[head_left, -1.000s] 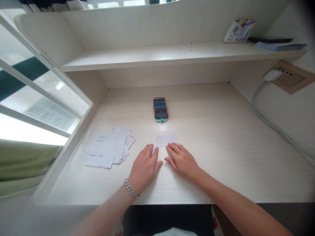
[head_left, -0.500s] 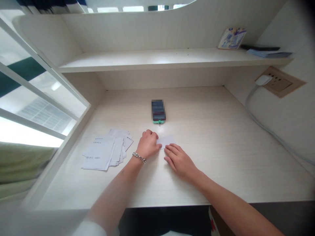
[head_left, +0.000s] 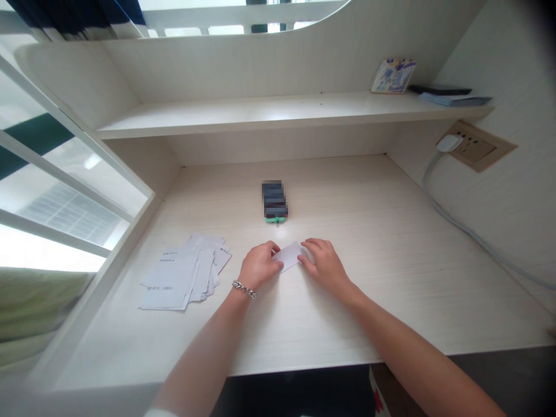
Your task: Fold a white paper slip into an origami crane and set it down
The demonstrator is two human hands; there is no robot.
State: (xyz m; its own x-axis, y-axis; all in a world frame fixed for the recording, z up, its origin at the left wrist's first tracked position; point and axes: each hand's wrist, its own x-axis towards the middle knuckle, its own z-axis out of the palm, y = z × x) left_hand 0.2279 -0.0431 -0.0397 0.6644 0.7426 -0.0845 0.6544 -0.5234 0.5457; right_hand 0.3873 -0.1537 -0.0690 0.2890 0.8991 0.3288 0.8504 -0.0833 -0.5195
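Observation:
A small white slip of paper is held between both hands just above the pale wooden desk. My left hand, with a silver bracelet at the wrist, pinches its left end. My right hand grips its right end with curled fingers. A loose pile of white printed papers lies on the desk to the left of my left hand. Beyond the slip lies a dark phone in a teal case.
A shelf runs above the desk's back, carrying a small printed booklet and flat dark items at its right end. A plugged wall socket with a grey cable is on the right wall. A window is at left.
Both hands went from lying flat near the slip to gripping it: the left hand closed on its left end first, then the right took the right end and the slip lifted.

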